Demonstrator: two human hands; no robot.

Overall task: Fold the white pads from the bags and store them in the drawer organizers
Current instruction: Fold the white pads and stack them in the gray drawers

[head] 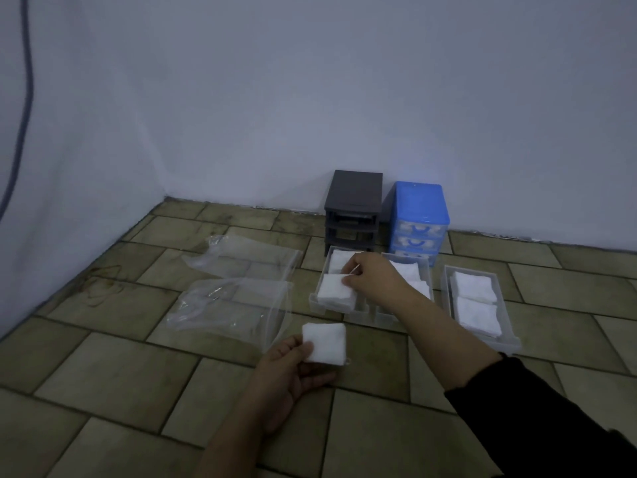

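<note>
My left hand (287, 365) pinches a folded white pad (325, 343) above the tiled floor. My right hand (370, 274) reaches over the left clear drawer tray (315, 300) and pinches the edge of a folded pad (336, 291) lying in its near half; another pad (339, 260) lies behind it. A middle tray (382, 317), partly hidden by my right arm, holds pads (410, 270). The right tray (505, 343) holds two folded pads (474, 288).
A dark grey drawer frame (353, 205) and a blue drawer organizer (418, 215) stand against the wall behind the trays. Two clear plastic bags (234, 294) lie flat on the floor to the left. A cable (26, 98) hangs on the left wall.
</note>
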